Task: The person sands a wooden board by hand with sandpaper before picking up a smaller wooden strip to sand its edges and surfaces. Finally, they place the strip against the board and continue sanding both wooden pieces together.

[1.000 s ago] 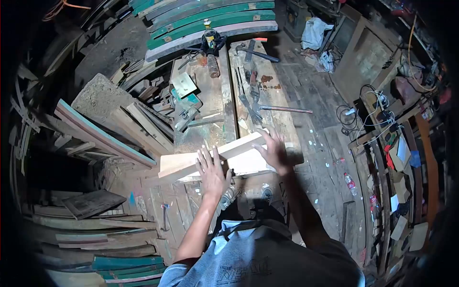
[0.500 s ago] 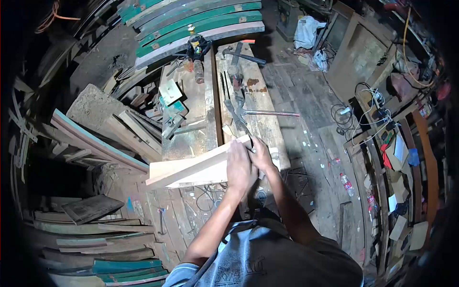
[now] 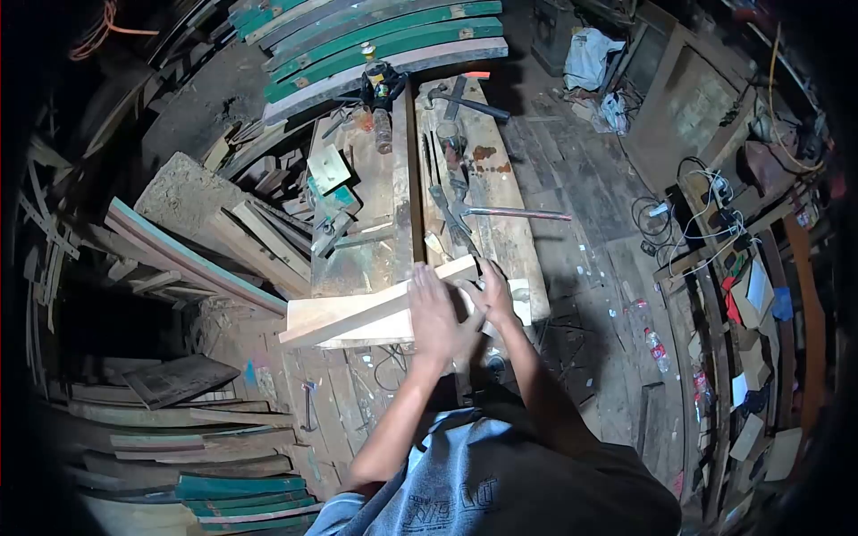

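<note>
A pale squared wooden strip (image 3: pixel 362 317) lies at a slant across a wider light board (image 3: pixel 313 313) on the near end of the workbench. My left hand (image 3: pixel 435 317) rests on the strip with its fingers stretched out along the upper face. At the strip's right end, my right hand (image 3: pixel 492 293) has its thumb against the near side and its fingers around the end; the fingertips are partly hidden. A hammer (image 3: pixel 514 213) and a dark tool (image 3: pixel 451 219), perhaps a chisel, lie just beyond the hands.
Another hammer (image 3: pixel 469 105) lies farther up the workbench (image 3: pixel 505 241). A long dark-edged timber (image 3: pixel 408 179) runs down its middle. Planks (image 3: pixel 384 54) are stacked behind. Offcuts (image 3: pixel 259 241) lean at left; cables (image 3: pixel 706 205) tangle at right. A claw tool (image 3: pixel 308 406) lies on the floor.
My left hand has slid left along the strip, and its fingers show more clearly. The right thumb has spread to the left. The whole view has shifted slightly.
</note>
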`<control>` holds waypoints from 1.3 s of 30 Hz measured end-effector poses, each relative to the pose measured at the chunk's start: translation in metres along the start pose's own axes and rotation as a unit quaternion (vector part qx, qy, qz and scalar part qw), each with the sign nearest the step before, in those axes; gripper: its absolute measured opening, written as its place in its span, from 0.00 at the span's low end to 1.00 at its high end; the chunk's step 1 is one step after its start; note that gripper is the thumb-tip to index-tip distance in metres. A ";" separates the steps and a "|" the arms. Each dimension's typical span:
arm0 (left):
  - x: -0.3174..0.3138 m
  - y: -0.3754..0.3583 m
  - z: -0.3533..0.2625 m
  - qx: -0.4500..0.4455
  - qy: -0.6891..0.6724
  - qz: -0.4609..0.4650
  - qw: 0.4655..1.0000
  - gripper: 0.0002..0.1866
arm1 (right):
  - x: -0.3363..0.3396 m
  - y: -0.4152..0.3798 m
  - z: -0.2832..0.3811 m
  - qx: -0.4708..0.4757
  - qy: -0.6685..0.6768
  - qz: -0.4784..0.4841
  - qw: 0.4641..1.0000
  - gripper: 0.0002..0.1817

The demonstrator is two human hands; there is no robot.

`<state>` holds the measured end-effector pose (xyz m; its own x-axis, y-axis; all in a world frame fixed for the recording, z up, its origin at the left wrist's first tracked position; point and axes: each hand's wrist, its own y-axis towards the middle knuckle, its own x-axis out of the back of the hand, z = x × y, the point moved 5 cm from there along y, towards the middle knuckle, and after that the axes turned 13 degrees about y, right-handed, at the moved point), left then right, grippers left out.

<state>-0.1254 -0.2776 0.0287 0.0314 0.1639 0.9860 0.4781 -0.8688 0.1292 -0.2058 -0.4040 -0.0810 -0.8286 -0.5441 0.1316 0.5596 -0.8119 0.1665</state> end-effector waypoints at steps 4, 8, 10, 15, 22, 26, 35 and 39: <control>0.003 0.005 -0.058 -0.138 -0.143 0.051 0.979 0.64 | 0.000 0.000 -0.030 0.064 0.000 -0.019 0.998 0.29; 0.020 -0.009 -0.043 -0.108 -0.181 -0.010 0.977 0.59 | 0.001 0.003 -0.026 0.022 0.016 0.010 1.000 0.29; 0.014 -0.013 0.003 0.011 -0.060 -0.064 0.996 0.59 | -0.001 0.000 -0.003 0.028 0.046 0.006 0.999 0.29; 0.010 -0.023 0.046 0.093 0.024 0.007 0.995 0.63 | 0.000 0.003 0.003 0.016 -0.022 -0.002 1.000 0.29; 0.007 -0.022 -0.021 0.009 -0.061 0.002 0.998 0.63 | -0.004 0.001 -0.014 0.008 -0.055 -0.020 0.998 0.28; 0.009 -0.025 0.002 -0.026 -0.070 0.005 0.997 0.60 | -0.005 0.002 -0.032 -0.019 -0.056 -0.008 0.998 0.31; 0.031 -0.095 0.146 0.133 0.081 0.030 0.987 0.62 | -0.006 0.003 -0.048 -0.019 -0.052 0.011 0.998 0.33; 0.046 -0.130 0.212 0.206 0.121 0.018 0.971 0.64 | -0.005 0.000 -0.050 -0.036 -0.044 0.011 0.998 0.33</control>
<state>0.0005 -0.0582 0.0350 -0.1283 -0.0209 0.9915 0.7932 -0.6023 0.0899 -0.2022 -0.4116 -0.1308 -0.8099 -0.5438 0.2200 0.5723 -0.8147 0.0931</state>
